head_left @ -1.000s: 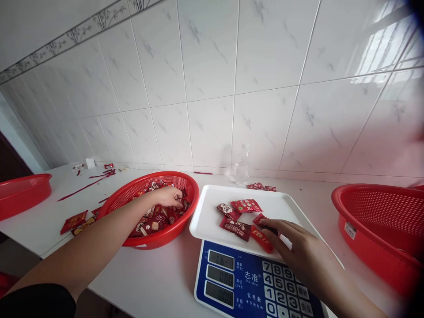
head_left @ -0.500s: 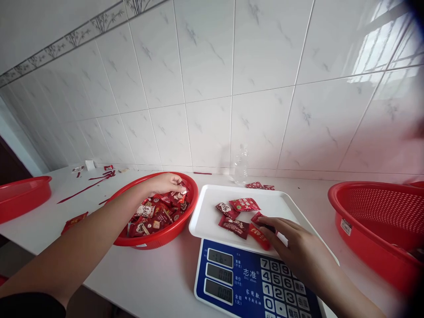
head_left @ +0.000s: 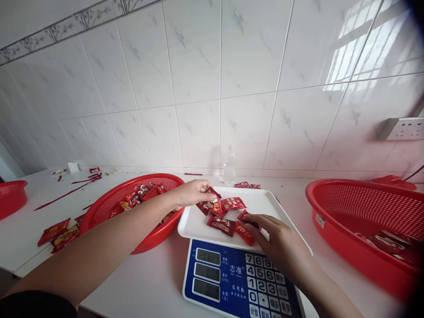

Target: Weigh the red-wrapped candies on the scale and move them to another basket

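My left hand (head_left: 196,193) pinches a small red snack packet (head_left: 213,193) over the left part of the white tray (head_left: 188,223). Right below it, other packets partly overlap, so I cannot tell whether the hand holds more than one. At the tray's front, my right hand (head_left: 276,232) has its fingers closed on a dark red snack packet (head_left: 245,216). Several wrapped packets lie on the tray, among them a bright red packet (head_left: 244,233), a brown-red packet (head_left: 221,224) and a red packet with pale print (head_left: 233,203). The tray sits on a blue digital scale (head_left: 236,282).
A red basket (head_left: 162,180) of packets stands to the left, partly behind my left arm. Another red basket (head_left: 347,247) with some packets is at the right. Loose packets (head_left: 54,232) lie at the left; a clear plastic bottle (head_left: 229,165) stands by the tiled wall.
My left hand has moved right, out of the red basket to above the tray, carrying a packet. My right hand stays at the tray's front. The view has shifted right.
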`<action>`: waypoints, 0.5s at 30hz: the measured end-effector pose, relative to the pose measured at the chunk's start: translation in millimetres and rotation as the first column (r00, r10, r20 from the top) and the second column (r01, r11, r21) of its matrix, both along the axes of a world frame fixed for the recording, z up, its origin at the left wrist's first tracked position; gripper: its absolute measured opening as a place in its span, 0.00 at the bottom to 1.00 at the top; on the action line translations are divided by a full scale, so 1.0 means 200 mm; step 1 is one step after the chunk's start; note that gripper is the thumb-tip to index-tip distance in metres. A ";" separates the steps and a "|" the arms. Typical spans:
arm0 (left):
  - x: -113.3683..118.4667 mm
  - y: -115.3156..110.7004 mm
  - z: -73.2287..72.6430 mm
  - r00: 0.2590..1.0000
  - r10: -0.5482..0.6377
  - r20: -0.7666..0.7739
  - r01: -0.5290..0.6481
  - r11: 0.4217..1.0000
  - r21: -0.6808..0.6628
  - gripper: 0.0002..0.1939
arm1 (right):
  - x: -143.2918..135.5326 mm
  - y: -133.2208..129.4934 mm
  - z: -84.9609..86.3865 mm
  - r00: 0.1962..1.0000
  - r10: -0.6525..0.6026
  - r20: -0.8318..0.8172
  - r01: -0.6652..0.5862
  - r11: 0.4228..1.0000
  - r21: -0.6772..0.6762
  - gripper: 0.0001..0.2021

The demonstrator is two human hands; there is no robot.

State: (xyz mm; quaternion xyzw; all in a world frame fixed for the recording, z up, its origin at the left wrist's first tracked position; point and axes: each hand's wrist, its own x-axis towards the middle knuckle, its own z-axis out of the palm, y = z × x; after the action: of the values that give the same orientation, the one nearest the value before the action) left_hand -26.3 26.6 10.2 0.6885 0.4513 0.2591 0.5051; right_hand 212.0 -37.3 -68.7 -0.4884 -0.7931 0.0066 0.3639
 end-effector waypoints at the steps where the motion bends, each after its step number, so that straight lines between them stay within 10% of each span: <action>1: 0.03 0.00 -0.01 1.000 -0.015 -0.001 0.015 1.000 0.001 0.04 | 0.00 0.00 0.00 1.000 0.000 -0.004 0.000 1.000 0.002 0.13; 15: 0.02 0.01 -0.05 0.986 0.031 -0.166 -0.014 0.994 0.104 0.05 | 0.01 0.00 -0.02 1.000 0.013 -0.010 -0.013 1.000 -0.003 0.13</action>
State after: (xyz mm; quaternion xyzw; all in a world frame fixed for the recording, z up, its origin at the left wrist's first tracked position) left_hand -22.1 28.1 0.3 0.7277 0.4860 0.2291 0.4264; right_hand 213.5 -36.7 -72.4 -0.4836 -0.7946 0.0127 0.3669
